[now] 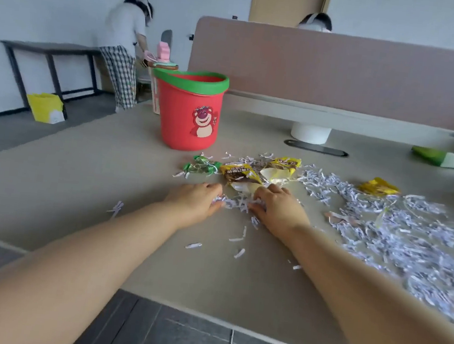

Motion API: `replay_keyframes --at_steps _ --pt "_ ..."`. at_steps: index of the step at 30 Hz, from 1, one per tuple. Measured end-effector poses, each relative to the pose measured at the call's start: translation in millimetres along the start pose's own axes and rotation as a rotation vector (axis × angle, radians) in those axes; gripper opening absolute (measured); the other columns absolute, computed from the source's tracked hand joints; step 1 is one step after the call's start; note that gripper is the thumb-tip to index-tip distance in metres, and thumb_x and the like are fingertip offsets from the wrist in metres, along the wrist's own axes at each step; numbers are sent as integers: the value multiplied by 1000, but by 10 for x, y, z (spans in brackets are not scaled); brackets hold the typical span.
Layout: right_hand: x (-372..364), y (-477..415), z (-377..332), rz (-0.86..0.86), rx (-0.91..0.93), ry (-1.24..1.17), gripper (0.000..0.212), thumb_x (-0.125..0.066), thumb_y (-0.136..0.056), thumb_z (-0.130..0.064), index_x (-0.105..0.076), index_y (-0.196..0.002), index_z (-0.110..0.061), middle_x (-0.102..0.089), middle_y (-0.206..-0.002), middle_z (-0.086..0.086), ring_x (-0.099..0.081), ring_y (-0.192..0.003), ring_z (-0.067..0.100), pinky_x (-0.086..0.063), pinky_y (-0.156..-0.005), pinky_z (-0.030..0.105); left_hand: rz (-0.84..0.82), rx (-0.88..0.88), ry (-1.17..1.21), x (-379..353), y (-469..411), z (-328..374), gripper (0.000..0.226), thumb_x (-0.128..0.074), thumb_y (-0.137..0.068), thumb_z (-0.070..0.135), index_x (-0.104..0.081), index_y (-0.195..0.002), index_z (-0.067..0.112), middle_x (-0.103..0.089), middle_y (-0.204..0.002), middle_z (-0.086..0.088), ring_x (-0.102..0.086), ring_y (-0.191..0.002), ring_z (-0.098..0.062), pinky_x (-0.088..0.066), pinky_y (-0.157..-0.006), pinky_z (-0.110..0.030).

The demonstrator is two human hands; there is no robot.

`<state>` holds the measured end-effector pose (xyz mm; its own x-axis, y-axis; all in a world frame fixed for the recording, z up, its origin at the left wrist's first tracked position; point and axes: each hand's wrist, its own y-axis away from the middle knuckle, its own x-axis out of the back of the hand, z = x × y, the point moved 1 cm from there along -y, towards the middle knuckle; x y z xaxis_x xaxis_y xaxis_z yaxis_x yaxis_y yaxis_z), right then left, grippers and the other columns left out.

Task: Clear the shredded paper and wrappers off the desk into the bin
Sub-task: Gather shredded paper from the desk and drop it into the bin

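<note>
A red bin (189,111) with a green rim and a bear picture stands on the desk (78,177) at the back left. Both hands lie palm down on the desk, cupped around a small heap of shredded paper (235,202) between them: my left hand (195,199) on its left, my right hand (278,207) on its right. Just beyond the fingers lie yellow-brown snack wrappers (238,173), another yellow wrapper (284,164) and green candy wrappers (202,164). A wide spread of shredded paper (410,243) covers the desk to the right, with one more yellow wrapper (378,186).
A pink partition panel (339,71) runs along the desk's back. A white roll (311,132), a cable slot (316,148) and a green-white packet (439,157) lie near it. Loose shreds (236,239) dot the desk in front. A person (123,52) stands at the far left.
</note>
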<state>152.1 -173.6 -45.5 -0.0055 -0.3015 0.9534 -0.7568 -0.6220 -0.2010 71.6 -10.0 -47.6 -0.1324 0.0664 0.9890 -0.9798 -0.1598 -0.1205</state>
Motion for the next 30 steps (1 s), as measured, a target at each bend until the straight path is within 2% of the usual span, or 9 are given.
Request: replay_keyframes --at_steps 6,9,11,14,16,19,21,26,30 --pt "39 -75 -45 -138 -1 22 30 -44 -92 -38 -50 -102 -10 -61 -114 18 -56 -105 35 -43 -77 35 -44 -60 52 -3 -6 -34 28 -39 -95 37 -48 -91 10 -62 -99 -18 -57 -92 -35 -38 -66 -35" --pt "82 -251 9 -112 71 -106 26 -50 -90 -34 -54 -93 -9 -63 -97 19 -58 -92 34 -41 -69 32 -54 -104 159 21 -132 -179 29 -43 -94 33 -39 -69 20 -49 -65 -1 -49 -73 -27 -30 -61 -31" --pt "152 -404 10 -42 134 -156 25 -53 -89 -33 -55 -85 -9 -56 -75 12 -53 -74 31 -38 -64 31 31 -106 245 112 -284 -317 27 -46 -93 27 -42 -68 19 -36 -58 8 -44 -70 -22 -29 -61 -31" --pt "310 -647 -102 31 183 -221 29 -54 -88 -36 -55 -78 -9 -45 -57 3 -42 -54 20 -37 -54 24 133 -155 284 350 -493 -428 22 -47 -93 27 -48 -75 15 -36 -57 7 -45 -69 -24 -37 -62 -38" --pt "421 -785 -208 93 201 -279 28 -55 -88 -34 -55 -77 -8 -45 -56 3 -41 -51 13 -33 -49 13 227 -174 267 529 -570 -456 24 -47 -93 29 -47 -77 12 -38 -55 2 -43 -64 -27 -32 -55 -36" --pt "550 -939 -317 151 205 -341 25 -55 -88 -30 -54 -74 -10 -41 -53 -4 -38 -50 10 -35 -51 10 392 -153 272 796 -627 -531 28 -45 -94 30 -51 -86 4 -57 -67 -14 -54 -68 -34 -37 -57 -38" --pt "637 -1017 -370 176 208 -336 26 -55 -88 -31 -50 -72 -11 -38 -52 -4 -35 -49 10 -34 -50 11 449 -141 251 987 -661 -582 26 -44 -94 30 -44 -80 8 -53 -67 -11 -54 -70 -32 -34 -58 -39" --pt "900 -1265 -488 255 171 -338 36 -52 -89 -33 -50 -78 2 -40 -56 2 -51 -59 30 -34 -46 13 568 -103 165 1528 -1025 -774 29 -41 -95 30 -51 -91 3 -63 -77 -19 -58 -74 -35 -37 -60 -37" --pt "937 -1450 -540 257 167 -394 36 -51 -90 -33 -53 -88 3 -54 -75 24 -64 -78 42 -42 -53 24 487 2 163 1733 -1563 -950 33 -42 -95 32 -54 -94 1 -64 -94 -25 -58 -89 -39 -34 -65 -34"
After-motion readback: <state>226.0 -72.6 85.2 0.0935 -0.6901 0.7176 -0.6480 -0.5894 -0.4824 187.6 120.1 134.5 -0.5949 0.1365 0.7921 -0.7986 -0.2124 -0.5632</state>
